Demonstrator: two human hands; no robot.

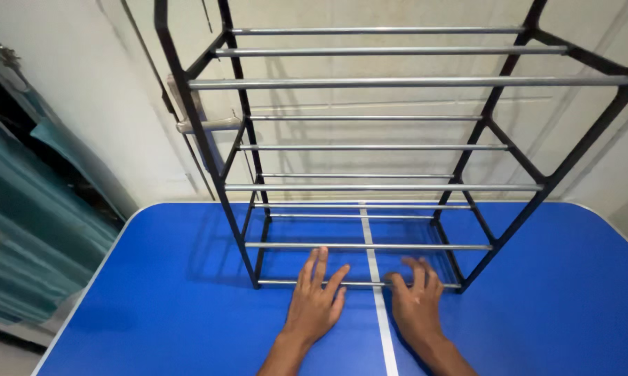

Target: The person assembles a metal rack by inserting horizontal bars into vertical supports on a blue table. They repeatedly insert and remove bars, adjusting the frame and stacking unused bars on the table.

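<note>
Black plastic side frames and thin silvery metal rods make up the tiered shoe rack (369, 146), which stands upright on a smooth blue table (154, 299) crossed by a white centre stripe (380, 306); its shelves hold nothing. Both hands lie flat and open at the rack's lowest front rod (279, 283), the left hand (315, 301) with fingers stretched over it, the right hand (415, 299) with fingertips curled onto it. A teal curtain (28, 223) hangs at the left, a pale wall (105, 125) behind.

A blue table (154, 306) with a white centre stripe (383, 327) fills the lower frame, a cream wall (70, 104) behind, teal curtains (21, 230) at left.
</note>
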